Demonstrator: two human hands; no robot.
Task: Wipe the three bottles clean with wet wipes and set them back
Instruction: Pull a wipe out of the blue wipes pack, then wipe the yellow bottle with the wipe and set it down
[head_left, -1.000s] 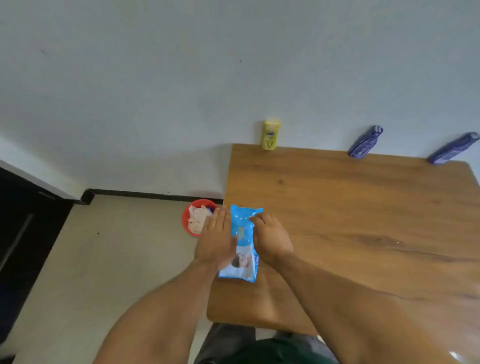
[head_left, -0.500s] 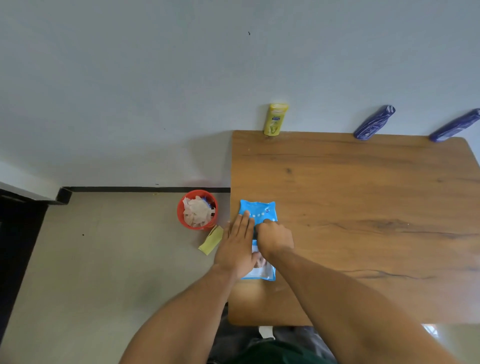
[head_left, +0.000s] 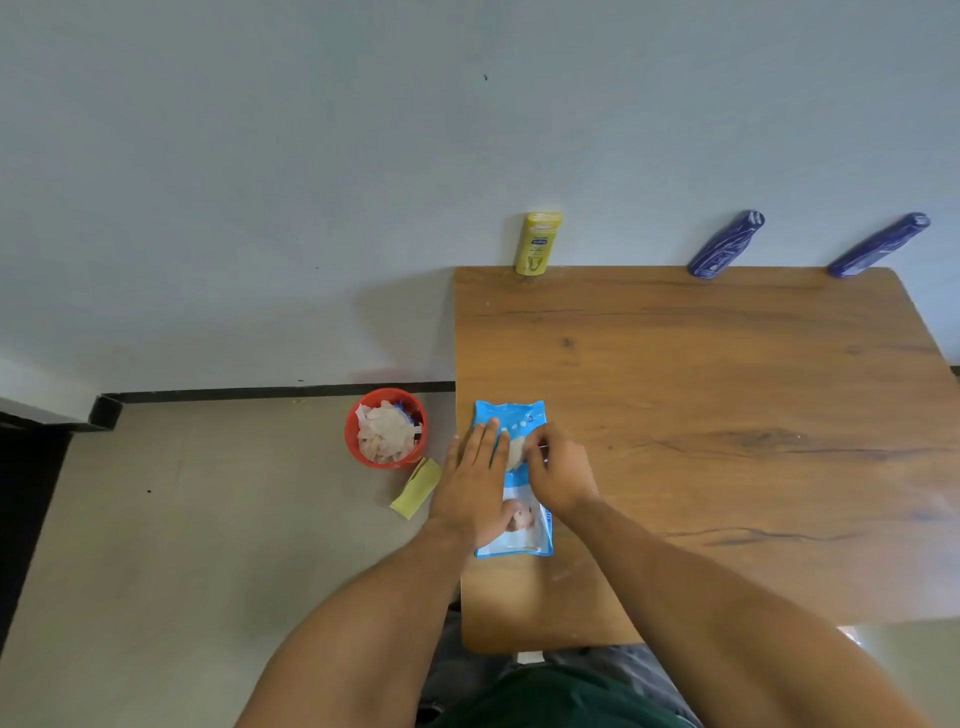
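Observation:
A blue wet-wipes pack (head_left: 511, 415) lies near the left edge of the wooden table (head_left: 701, 389). My left hand (head_left: 475, 483) lies flat on the pack, fingers spread, holding it down. My right hand (head_left: 558, 470) pinches a whitish wipe (head_left: 515, 451) at the pack's opening. Against the wall at the table's far edge stand a yellow bottle (head_left: 537, 243), a dark blue bottle (head_left: 726, 244) and a second dark blue bottle (head_left: 879, 244).
On the floor left of the table sits a red bin (head_left: 353, 431) filled with used wipes. A yellow-green piece (head_left: 415, 488) lies on the floor beside it. A dark doorway is at the far left.
The view has tilted down, so the table sits lower in frame. My right hand has lifted a wipe partly out of the pack's opening; my left hand still presses on the pack.

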